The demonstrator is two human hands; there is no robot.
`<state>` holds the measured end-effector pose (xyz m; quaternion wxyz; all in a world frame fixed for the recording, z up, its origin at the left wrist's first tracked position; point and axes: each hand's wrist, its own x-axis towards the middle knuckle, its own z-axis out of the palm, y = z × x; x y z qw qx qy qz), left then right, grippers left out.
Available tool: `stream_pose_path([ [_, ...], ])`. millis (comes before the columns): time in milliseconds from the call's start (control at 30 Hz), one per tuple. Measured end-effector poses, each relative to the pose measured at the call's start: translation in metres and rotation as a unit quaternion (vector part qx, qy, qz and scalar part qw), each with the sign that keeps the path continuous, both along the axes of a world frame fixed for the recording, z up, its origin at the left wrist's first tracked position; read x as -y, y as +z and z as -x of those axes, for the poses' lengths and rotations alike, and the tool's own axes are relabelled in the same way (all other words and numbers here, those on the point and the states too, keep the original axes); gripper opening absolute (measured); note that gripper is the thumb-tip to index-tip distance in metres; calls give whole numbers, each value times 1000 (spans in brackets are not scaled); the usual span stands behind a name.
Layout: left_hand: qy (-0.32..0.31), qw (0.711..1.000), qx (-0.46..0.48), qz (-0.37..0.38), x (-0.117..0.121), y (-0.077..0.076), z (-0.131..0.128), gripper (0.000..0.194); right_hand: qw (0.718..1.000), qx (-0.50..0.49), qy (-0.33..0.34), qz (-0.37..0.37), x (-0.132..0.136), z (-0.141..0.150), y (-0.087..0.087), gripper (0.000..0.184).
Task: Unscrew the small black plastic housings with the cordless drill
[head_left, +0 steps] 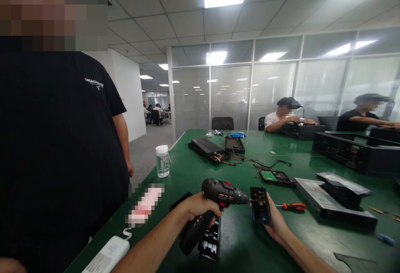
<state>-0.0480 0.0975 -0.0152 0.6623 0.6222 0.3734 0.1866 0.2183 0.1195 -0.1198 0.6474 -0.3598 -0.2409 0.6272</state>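
Observation:
My left hand (196, 205) is wrapped round the grip of a black cordless screwdriver (218, 200) with red trim. Its bit touches a small black electronic module (260, 205) that my right hand (276, 223) holds upright from behind and below. Both sit above the green table (237, 239). Under the screwdriver lies a black plastic part (211, 241). A red-handled screwdriver (292, 206) rests just right of the module.
A person in a black T-shirt (56, 152) stands close at the left. A clear bottle (162, 161), a white power strip (108, 254), opened black devices (336, 196) and cables (265, 164) lie on the table. Two seated people (283, 116) work at the far right.

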Motion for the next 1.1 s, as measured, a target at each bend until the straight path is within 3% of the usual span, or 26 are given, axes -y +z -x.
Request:
stream_pose_path([
  [1100,-1,1000,-8,-5,-1,-1,0,21,1000,3,6,-12,-2,-1,-3,38],
])
